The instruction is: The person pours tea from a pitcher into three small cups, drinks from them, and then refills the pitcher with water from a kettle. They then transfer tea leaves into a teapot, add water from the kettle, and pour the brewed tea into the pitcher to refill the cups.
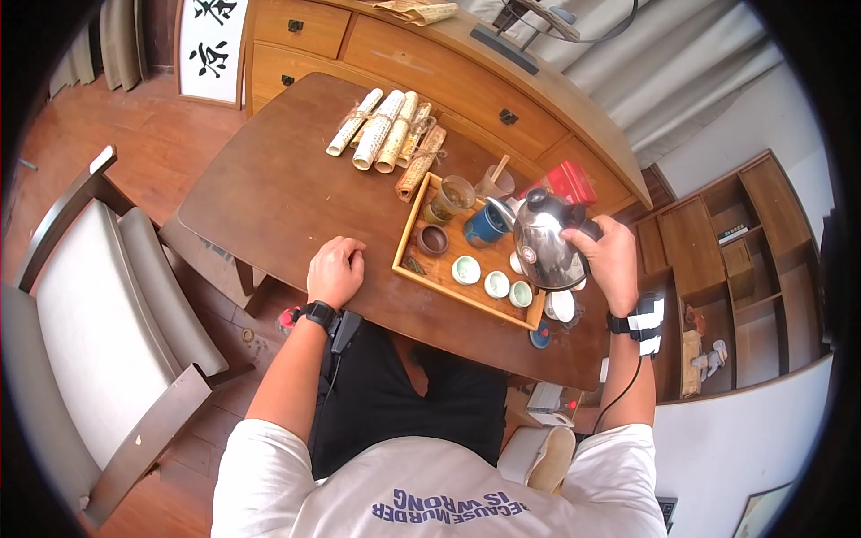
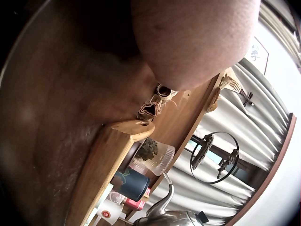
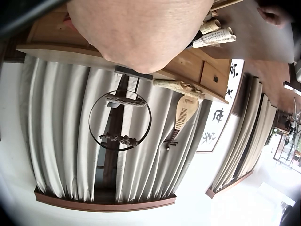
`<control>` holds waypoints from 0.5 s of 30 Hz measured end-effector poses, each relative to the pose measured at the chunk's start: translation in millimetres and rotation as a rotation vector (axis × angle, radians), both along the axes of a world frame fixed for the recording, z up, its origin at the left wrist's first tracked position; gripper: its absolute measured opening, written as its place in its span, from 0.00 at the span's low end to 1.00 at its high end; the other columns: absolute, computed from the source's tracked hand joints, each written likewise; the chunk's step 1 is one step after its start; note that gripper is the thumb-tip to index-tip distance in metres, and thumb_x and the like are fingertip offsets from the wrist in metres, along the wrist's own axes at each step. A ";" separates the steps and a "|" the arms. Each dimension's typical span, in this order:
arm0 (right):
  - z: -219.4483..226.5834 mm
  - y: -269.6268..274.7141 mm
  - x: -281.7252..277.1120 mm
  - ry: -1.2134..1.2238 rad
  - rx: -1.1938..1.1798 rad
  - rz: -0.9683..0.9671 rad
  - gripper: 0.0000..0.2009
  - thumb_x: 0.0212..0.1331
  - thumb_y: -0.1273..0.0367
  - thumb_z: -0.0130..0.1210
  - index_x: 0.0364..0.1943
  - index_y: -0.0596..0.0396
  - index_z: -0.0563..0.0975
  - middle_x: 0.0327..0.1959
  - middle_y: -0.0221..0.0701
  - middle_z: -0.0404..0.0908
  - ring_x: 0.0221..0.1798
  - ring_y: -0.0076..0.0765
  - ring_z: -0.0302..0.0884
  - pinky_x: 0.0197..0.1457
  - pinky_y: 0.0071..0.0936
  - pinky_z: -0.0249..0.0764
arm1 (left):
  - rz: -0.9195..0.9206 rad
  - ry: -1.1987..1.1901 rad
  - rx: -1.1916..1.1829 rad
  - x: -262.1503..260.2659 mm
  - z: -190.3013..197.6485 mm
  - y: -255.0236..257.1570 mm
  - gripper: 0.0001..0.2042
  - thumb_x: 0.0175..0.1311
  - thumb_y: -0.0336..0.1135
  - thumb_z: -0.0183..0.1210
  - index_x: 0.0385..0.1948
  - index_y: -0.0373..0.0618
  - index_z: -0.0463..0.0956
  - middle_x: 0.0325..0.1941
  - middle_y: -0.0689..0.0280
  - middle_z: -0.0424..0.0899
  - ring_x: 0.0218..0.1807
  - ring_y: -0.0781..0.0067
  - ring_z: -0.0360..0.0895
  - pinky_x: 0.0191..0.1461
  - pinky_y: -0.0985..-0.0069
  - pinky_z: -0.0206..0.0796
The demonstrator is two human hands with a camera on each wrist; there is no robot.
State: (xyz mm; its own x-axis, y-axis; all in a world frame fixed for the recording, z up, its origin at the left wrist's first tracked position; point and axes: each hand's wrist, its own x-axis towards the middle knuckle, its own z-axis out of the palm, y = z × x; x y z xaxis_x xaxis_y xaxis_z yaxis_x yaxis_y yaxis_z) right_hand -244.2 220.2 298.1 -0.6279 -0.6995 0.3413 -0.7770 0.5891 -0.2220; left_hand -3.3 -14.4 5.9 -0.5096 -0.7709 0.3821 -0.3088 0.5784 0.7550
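My right hand point(image 1: 614, 260) grips a shiny steel kettle point(image 1: 543, 251) by its dark handle and holds it over the right part of a wooden tea tray point(image 1: 462, 295). The spout points left toward a blue canister point(image 1: 484, 227); in the left wrist view the spout point(image 2: 165, 197) rises beside the canister. Several small pale cups point(image 1: 465, 270) stand along the tray's near side, with a brown cup point(image 1: 432, 239) and a clear cup of leaves point(image 1: 450, 199) further left. My left hand point(image 1: 336, 272) rests at the table's near edge, fingers loosely curled around nothing.
Tied paper scrolls point(image 1: 386, 130) lie at the back of the table point(image 1: 278, 188). A red box point(image 1: 567, 182) stands behind the kettle. White ware point(image 1: 560, 306) and a small blue item point(image 1: 539, 335) sit off the tray's right end. A chair point(image 1: 108, 296) stands at left.
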 end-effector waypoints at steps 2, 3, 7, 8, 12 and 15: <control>-2.1 1.4 -2.7 0.016 -0.002 0.006 0.22 0.51 0.58 0.79 0.31 0.66 0.83 0.24 0.48 0.83 0.25 0.45 0.82 0.33 0.37 0.77 | 0.001 0.001 0.002 -0.1 -0.2 -0.1 0.06 0.64 0.31 0.60 0.35 0.46 0.86 0.38 0.59 0.87 0.46 0.52 0.84 0.53 0.59 0.77; -3.2 2.3 -3.1 0.012 -0.013 0.002 0.22 0.51 0.58 0.79 0.30 0.66 0.83 0.23 0.47 0.83 0.24 0.43 0.81 0.32 0.36 0.76 | 0.001 0.003 0.003 -0.2 -0.5 0.0 0.06 0.64 0.31 0.60 0.35 0.46 0.86 0.38 0.59 0.87 0.46 0.52 0.84 0.53 0.59 0.77; -13.1 11.6 -8.0 -0.076 -0.127 -0.006 0.20 0.52 0.61 0.79 0.29 0.67 0.82 0.21 0.39 0.82 0.24 0.31 0.78 0.30 0.33 0.75 | -0.002 -0.001 0.009 -0.1 0.8 -0.3 0.06 0.64 0.30 0.60 0.35 0.46 0.86 0.37 0.59 0.86 0.45 0.52 0.84 0.52 0.59 0.77; -17.1 15.5 -11.5 -0.116 -0.173 -0.006 0.20 0.53 0.62 0.79 0.28 0.67 0.82 0.21 0.37 0.83 0.24 0.28 0.78 0.30 0.32 0.74 | -0.003 -0.003 0.013 -0.1 1.2 -0.5 0.06 0.64 0.30 0.60 0.35 0.46 0.86 0.38 0.59 0.86 0.45 0.52 0.84 0.52 0.59 0.77; -32.3 38.5 -30.7 -0.338 -0.382 -0.043 0.15 0.59 0.64 0.76 0.30 0.63 0.84 0.24 0.26 0.83 0.26 0.17 0.75 0.27 0.24 0.71 | -0.005 -0.007 0.009 -0.1 0.4 -0.5 0.06 0.65 0.30 0.60 0.36 0.45 0.86 0.38 0.58 0.87 0.45 0.51 0.84 0.52 0.59 0.77; -36.8 53.6 -28.2 -0.468 -0.569 -0.063 0.12 0.67 0.63 0.70 0.33 0.58 0.83 0.25 0.22 0.79 0.25 0.16 0.71 0.32 0.18 0.68 | -0.011 -0.017 0.045 -0.3 1.2 -0.2 0.06 0.66 0.30 0.60 0.37 0.44 0.86 0.38 0.58 0.87 0.44 0.51 0.84 0.51 0.59 0.77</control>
